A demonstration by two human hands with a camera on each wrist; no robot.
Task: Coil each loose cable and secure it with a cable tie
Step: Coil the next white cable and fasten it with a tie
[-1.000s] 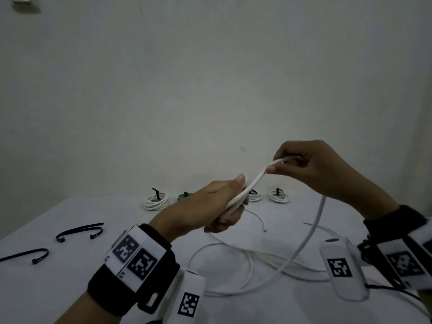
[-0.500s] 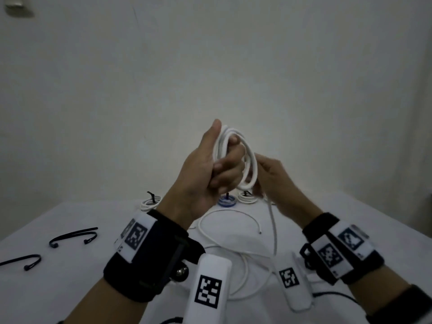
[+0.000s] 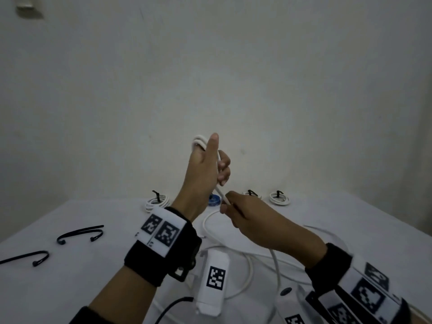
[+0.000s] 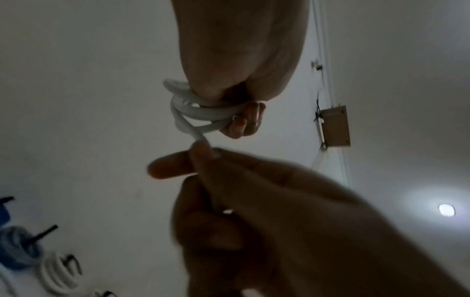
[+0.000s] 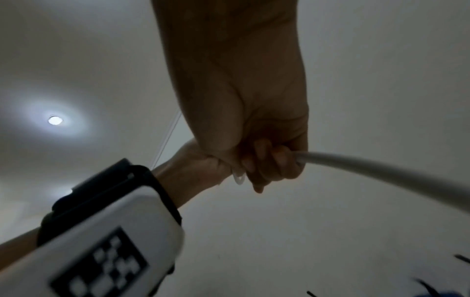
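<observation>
The left hand (image 3: 205, 167) is raised at 12 o'clock, fingers curled round white cable (image 4: 193, 112) loops, plain only from the left wrist view. The right hand (image 3: 254, 220) pinches the cable's strand just below; the rest trails across the table (image 3: 70, 277).

Cable ties (image 3: 79, 234) left of loose cable (image 3: 275, 265)
</observation>
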